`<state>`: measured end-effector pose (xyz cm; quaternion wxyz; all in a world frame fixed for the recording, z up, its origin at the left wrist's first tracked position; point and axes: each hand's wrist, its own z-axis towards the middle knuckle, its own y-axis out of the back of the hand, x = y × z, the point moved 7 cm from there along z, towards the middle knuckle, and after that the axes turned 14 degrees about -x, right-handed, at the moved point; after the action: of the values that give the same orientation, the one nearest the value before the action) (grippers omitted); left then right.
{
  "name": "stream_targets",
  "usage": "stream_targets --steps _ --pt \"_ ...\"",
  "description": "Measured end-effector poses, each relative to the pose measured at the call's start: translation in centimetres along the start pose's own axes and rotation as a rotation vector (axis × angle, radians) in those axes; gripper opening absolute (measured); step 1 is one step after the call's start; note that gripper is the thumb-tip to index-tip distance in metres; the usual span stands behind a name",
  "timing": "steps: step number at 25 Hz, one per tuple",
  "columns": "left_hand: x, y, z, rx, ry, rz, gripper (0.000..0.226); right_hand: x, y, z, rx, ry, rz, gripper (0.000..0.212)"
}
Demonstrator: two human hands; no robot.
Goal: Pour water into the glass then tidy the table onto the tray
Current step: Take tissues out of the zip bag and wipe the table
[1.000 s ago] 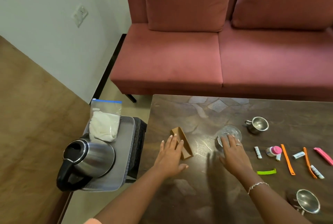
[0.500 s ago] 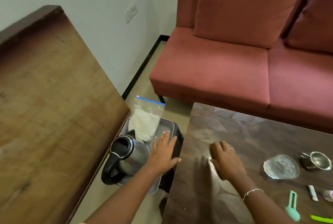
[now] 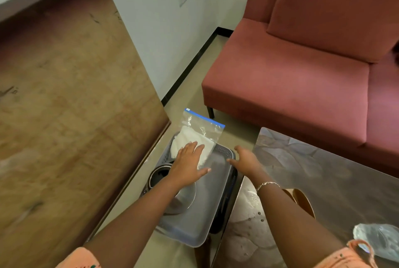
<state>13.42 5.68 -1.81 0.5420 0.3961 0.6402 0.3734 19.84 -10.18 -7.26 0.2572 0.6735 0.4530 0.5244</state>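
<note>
right hand (image 3: 246,160) newly beside left hand (image 3: 187,165) over smooth grey tray (image 3: 216,183) (all fingers (image 3: 192,146) spread, empty)

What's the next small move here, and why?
Probably bring the left hand back to grip the kettle, under its forearm on the tray. Neither hand holds anything: the left is spread open over the zip bag, the right hand is open at the tray's rim, and pouring comes first.

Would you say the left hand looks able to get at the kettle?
Probably yes: the left hand is open, its wrist right over the kettle on the tray, nothing between; handle hidden.
</note>
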Motion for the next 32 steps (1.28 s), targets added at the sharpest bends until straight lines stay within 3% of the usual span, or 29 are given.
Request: stream_targets --steps 4,7,11,14,16,17,18,20,25,28,32 --pt "1.2 0.0 1.4 -0.010 0.074 -0.123 0.071 -0.4 -1.9 4.1 -0.012 -0.189 0.171 0.048" --pt "1.6 -0.4 2.2 -0.027 0.132 -0.259 0.067 -0.7 -2.2 6.3 -0.134 -0.395 0.502 0.027" --pt "2.5 -0.9 2.2 -0.042 0.187 -0.366 0.063 1.1 -3.9 8.5 -0.092 -0.469 0.710 0.059" --pt "3.2 -0.4 1.8 -0.076 0.222 -0.401 0.060 2.3 -4.6 9.3 -0.101 -0.468 0.799 0.054" --pt "3.5 -0.1 1.7 -0.101 0.245 -0.417 0.058 2.9 -4.0 9.1 -0.194 -0.404 0.714 0.018" --pt "3.4 0.2 1.6 -0.115 0.251 -0.424 0.057 3.5 -3.6 8.7 -0.222 -0.356 0.665 0.012" --pt "3.2 0.6 1.6 -0.135 0.254 -0.431 0.057 4.2 -3.3 8.4 -0.233 -0.307 0.627 0.026" --pt "2.6 1.2 1.6 -0.178 0.277 -0.464 0.054 5.9 -3.0 7.1 -0.226 -0.187 0.640 0.033" --pt "1.6 3.1 0.6 -0.411 0.470 -0.719 0.036 9.0 0.0 1.6 -0.291 0.092 0.639 0.010" --pt "0.3 5.0 -0.9 -0.559 0.590 -0.850 0.027 8.7 4.3 -2.5 -0.455 0.186 0.585 0.018" --pt "-3.3 7.0 -2.2 -0.615 0.742 -0.980 0.038 7.4 9.3 -8.6 -0.645 0.362 0.546 0.012"
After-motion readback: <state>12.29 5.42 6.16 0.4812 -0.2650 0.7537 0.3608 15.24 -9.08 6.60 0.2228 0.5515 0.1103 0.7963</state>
